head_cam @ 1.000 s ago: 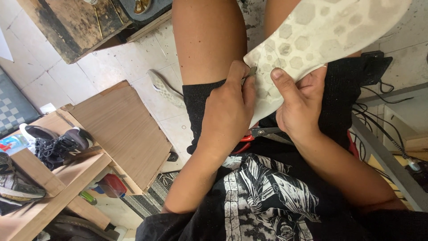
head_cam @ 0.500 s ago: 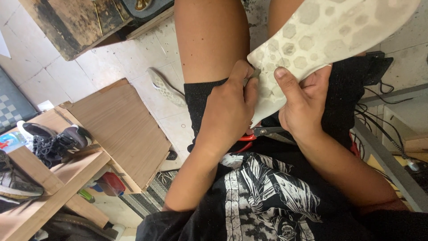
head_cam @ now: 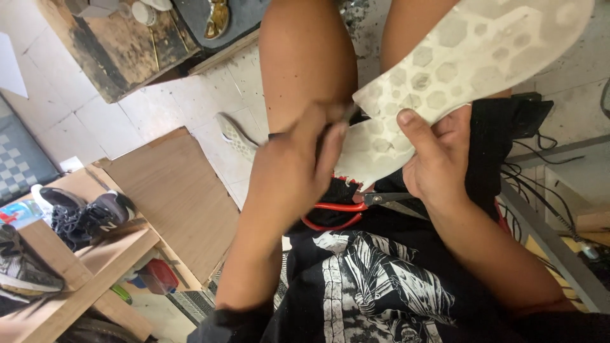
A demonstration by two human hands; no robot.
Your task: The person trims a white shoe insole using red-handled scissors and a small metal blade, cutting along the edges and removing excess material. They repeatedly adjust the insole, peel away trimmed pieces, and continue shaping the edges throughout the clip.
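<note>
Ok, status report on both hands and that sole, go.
Right hand grips the pale shoe sole, thumb on top. Left hand works at its heel edge. Red-handled scissors lie on the lap below, clear.

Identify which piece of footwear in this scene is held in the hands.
The white sole with the hexagon pattern: both hands, left and right, grip it. The black sneakers sit untouched on the wooden shelf.

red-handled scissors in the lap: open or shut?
Cannot tell: the scissors lie on the lap, and the right hand covers most of the blades.
</note>
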